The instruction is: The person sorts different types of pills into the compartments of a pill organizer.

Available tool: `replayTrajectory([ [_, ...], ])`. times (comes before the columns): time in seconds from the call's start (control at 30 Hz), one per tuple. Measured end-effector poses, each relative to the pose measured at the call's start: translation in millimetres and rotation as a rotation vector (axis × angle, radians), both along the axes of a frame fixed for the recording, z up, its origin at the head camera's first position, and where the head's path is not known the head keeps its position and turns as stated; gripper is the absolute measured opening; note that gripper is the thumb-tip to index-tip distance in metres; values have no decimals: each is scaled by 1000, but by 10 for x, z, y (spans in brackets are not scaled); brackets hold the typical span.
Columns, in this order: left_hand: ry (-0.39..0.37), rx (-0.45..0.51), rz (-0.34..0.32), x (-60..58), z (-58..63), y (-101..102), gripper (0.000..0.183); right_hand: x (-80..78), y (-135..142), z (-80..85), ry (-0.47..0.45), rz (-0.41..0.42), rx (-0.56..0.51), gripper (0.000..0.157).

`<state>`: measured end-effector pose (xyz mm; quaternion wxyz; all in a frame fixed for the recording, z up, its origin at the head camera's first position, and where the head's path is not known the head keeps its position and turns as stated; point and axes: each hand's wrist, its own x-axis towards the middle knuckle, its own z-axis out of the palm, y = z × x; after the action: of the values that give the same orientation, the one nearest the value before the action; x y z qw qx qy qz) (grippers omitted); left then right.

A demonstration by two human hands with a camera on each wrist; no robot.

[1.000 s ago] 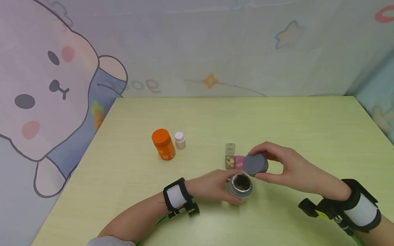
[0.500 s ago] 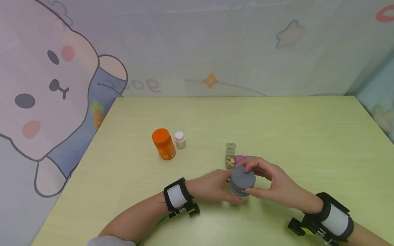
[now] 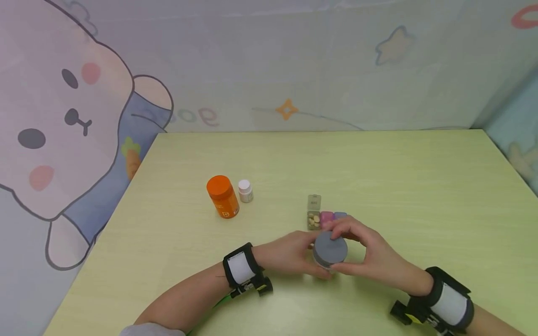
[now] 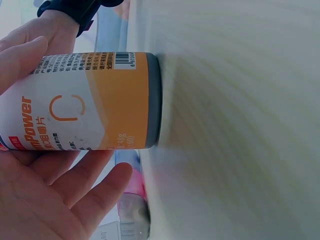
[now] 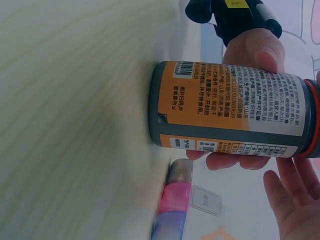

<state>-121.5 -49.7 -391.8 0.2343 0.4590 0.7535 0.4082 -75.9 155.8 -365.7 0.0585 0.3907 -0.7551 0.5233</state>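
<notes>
A grey bottle (image 4: 107,102) with an orange and white label stands upright on the table. My left hand (image 3: 290,253) grips it from the left, thumb on the near side and fingers on the far side. Over its mouth sits a round grey lid (image 3: 330,246), pinched at its edge by the thumb and fingers of my right hand (image 3: 371,254). A red-orange ring (image 5: 314,117) shows just under the lid in the right wrist view. Behind the bottle lies a small pill organizer (image 3: 327,218); its left compartment is open and holds several pale tablets (image 3: 313,220).
An orange bottle (image 3: 223,197) with an orange cap stands at the left, a small white bottle (image 3: 245,191) beside it. A printed cloth (image 3: 252,65) hangs behind the table's far edge. Both wrists carry strapped-on cameras.
My right hand has brought the grey lid left and down onto the mouth of the bottle, covering it, and the lid has settled slightly lower. The left hand has stayed in place.
</notes>
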Motion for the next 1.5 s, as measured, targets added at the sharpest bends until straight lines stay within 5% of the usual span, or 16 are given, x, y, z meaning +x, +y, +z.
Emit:
replayTrajectory([
  [0.23,28,6,-1,-3,-16,-25,61,59,-73,154,-57,20,107,72],
  [0.5,1,21,-5,-9,-23,-2,59,82,34,152,-69,70,62,59],
  [0.77,7,15,5,4,10,-2,59,-15,202,-108,-92,-43,71,50],
  [1.1,92,22,-29,-14,-21,7,56,-120,-58,-137,-70,-48,173,86],
  [1.33,109,3,-24,-13,-11,-2,59,-82,-97,-167,-133,-6,174,83],
  [1.5,60,-2,1,-9,-12,-7,61,39,-31,-18,-177,19,115,71],
])
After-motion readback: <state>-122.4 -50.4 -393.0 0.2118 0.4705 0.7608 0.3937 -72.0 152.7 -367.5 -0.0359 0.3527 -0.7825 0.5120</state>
